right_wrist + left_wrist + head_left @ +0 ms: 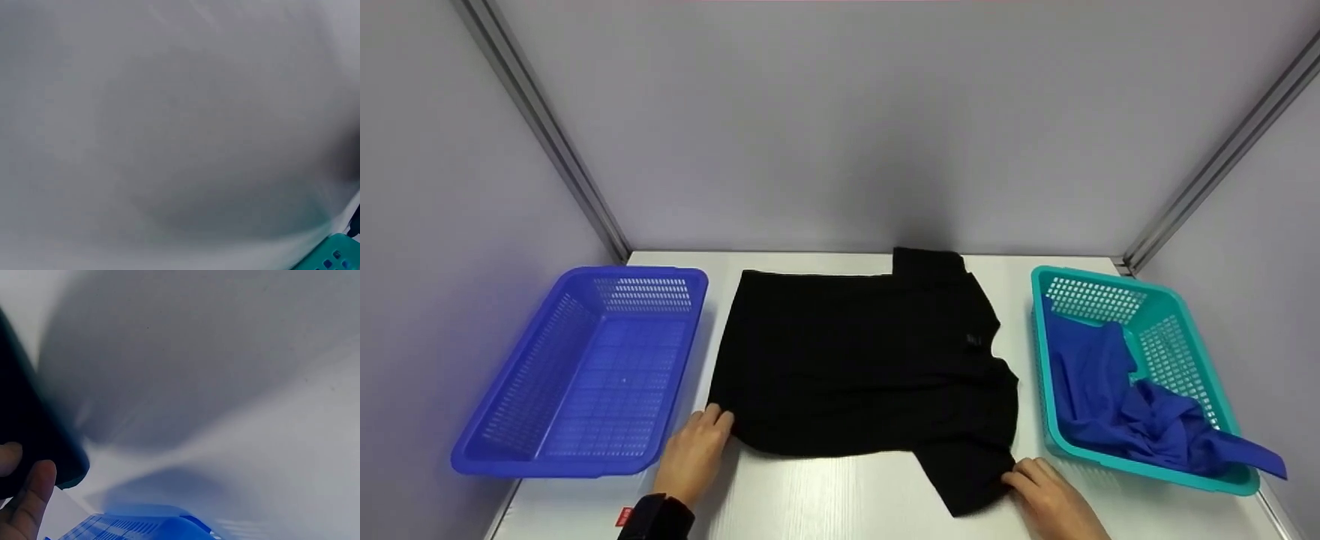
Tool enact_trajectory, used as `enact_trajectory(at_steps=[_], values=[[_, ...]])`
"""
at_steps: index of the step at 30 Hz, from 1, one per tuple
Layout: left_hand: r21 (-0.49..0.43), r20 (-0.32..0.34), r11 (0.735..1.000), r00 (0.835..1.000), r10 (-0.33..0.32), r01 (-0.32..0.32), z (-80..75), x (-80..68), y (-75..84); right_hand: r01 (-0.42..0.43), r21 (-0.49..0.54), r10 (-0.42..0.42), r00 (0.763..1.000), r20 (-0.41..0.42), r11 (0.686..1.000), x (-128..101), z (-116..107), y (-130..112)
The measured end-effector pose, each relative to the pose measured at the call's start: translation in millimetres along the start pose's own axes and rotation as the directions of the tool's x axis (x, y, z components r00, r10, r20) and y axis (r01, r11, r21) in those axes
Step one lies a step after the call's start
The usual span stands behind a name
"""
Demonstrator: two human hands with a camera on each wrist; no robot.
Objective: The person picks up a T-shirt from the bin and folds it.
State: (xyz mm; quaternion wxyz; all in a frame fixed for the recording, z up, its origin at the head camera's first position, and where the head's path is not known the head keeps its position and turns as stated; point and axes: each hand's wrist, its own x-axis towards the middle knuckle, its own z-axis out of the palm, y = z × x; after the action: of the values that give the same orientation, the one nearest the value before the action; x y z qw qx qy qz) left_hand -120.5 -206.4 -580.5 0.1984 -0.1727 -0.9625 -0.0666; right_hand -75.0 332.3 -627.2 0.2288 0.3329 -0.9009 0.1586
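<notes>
A black T-shirt (847, 360) lies spread sideways on the white table, hem to the left and neck opening to the right. Its far sleeve (928, 262) reaches toward the back wall, and its near sleeve (964, 480) points to the front. My left hand (694, 454) pinches the near corner of the hem; in the left wrist view its fingers (36, 492) lie against the dark cloth (34, 416). At the end of the near sleeve, my right hand (1050, 495) pinches the cuff edge. The right wrist view leaves that hand out.
On the left stands a blue plastic basket (577, 469) with nothing in it. A teal basket (1174, 300) at the right holds crumpled blue clothing (1091, 375), part of which hangs over the rim. Grey walls (810, 135) enclose the table (817, 495) at the back and sides.
</notes>
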Motion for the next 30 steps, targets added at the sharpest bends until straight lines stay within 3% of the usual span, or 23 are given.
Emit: enact_trajectory(at_steps=[5,11,16,20,22,25,30], values=[[-0.012,-0.019,1.0,1.0,-0.024,0.024,-6.4,0.1,0.0,-0.028,0.092,0.039,0.992,-0.12,0.995,5,-7,-4],[-0.033,-0.058,0.999,0.997,-0.041,0.039,-16.5,2.6,2.3,-0.069,0.258,0.124,0.972,-0.2,0.964,34,-35,-11],[-0.08,-0.104,0.994,0.992,-0.077,0.068,-25.5,7.6,3.2,-0.066,0.287,0.147,0.951,-0.271,0.956,57,-64,-13],[-0.134,-0.087,0.986,0.99,-0.11,0.097,-34.5,9.4,3.5,-0.087,0.322,0.185,0.939,-0.29,0.943,70,-86,-14],[-0.161,-0.073,0.981,0.99,-0.122,0.109,-39.7,8.8,4.1,-0.12,0.357,0.222,0.939,-0.261,0.926,72,-95,-15],[-0.184,-0.082,0.977,0.989,-0.124,0.107,-46.7,6.6,5.3,-0.189,0.425,0.269,0.954,-0.136,0.885,73,-110,-19],[-0.194,-0.146,0.978,0.984,-0.1,0.071,-56.3,1.3,6.1,-0.338,0.487,0.333,0.938,0.1,0.805,71,-130,-26]])
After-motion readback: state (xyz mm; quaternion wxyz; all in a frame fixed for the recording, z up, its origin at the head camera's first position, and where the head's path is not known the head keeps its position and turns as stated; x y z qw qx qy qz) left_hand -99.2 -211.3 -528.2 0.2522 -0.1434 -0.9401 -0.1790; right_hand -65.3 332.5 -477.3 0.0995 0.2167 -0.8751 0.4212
